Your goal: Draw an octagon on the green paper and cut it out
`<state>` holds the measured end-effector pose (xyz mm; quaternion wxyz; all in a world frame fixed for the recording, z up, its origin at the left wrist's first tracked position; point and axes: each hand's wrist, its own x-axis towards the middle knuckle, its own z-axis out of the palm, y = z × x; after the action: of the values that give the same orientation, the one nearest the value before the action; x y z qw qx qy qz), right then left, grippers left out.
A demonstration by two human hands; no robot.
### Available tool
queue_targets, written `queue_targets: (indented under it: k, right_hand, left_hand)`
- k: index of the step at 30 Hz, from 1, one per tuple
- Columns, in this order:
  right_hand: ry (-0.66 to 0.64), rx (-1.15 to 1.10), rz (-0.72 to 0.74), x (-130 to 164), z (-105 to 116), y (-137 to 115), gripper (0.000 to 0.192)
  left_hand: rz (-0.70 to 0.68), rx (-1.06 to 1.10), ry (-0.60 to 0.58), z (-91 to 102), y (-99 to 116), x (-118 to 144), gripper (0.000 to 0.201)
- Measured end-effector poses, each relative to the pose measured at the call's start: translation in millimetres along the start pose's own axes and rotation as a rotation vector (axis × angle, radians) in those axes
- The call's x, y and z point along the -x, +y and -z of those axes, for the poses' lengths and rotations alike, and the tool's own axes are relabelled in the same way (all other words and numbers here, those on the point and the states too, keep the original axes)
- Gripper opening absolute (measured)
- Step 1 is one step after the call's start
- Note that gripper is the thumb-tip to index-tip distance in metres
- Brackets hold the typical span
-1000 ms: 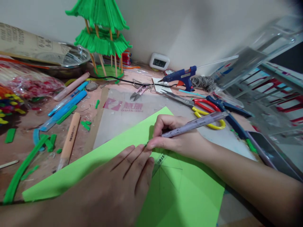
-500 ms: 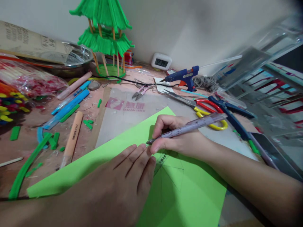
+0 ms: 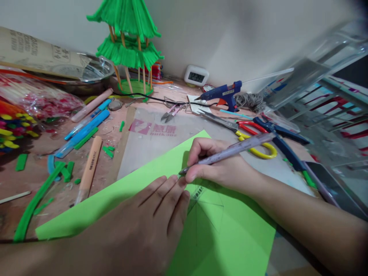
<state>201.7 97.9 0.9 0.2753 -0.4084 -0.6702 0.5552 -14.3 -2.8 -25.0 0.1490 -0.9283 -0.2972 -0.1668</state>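
A bright green sheet of paper [image 3: 241,230] lies at an angle in front of me, with thin dark straight lines meeting at a point. My left hand [image 3: 155,214] rests flat on it, fingers stretched out. Just right of those fingers, printed dark characters show on what seems a clear ruler [image 3: 199,191], mostly hidden beneath my hands. My right hand [image 3: 215,159] is closed round a slim lilac patterned pen [image 3: 230,150]. Its dark tip meets the sheet close to my left fingertips.
Behind the paper lie scissors [image 3: 253,128], pliers [image 3: 283,147], small snips [image 3: 171,113] and a blue glue gun [image 3: 222,94]. A green-roofed stick model [image 3: 130,50] stands at the back, beside a white digital clock [image 3: 196,75]. Markers [image 3: 91,163] and green scraps [image 3: 40,199] litter the left.
The pen and my right hand have shifted very slightly. My left hand stays flat on the paper; the whole view has moved a little.
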Motion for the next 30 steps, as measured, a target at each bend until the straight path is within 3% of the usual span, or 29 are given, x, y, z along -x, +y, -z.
queue_targets:
  k: [11, 16, 19, 21, 23, 30]
  right_hand:
    - [0.125, -0.108, 0.143, -3.6, 22.0, 15.9, 0.047]
    - [0.1, -0.19, 0.094, -9.2, 25.6, 17.4, 0.052]
    - [0.059, -0.182, 0.087, -12.7, 28.6, 18.0, 0.055]
    - [0.048, -0.164, 0.098, -14.3, 30.4, 19.6, 0.058]
    - [0.034, -0.124, 0.11, -15.5, 31.9, 21.1, 0.06]
    - [-0.122, 0.154, 0.092, -12.2, 40.8, 2.9, 0.061]
  left_hand:
    - [-0.11, 0.087, 0.086, 9.9, -6.1, -2.4, 0.046]
    - [-0.162, 0.21, -0.047, 12.4, -7.6, -7.8, 0.029]
    - [-0.056, 0.268, -0.105, 14.0, -7.2, -12.9, 0.02]
    - [0.001, 0.275, -0.143, 14.9, -6.4, -14.5, 0.032]
    - [-0.005, 0.247, -0.171, 16.0, -6.0, -14.6, 0.038]
    - [0.036, 0.214, -0.239, 26.4, -13.6, -2.7, 0.024]
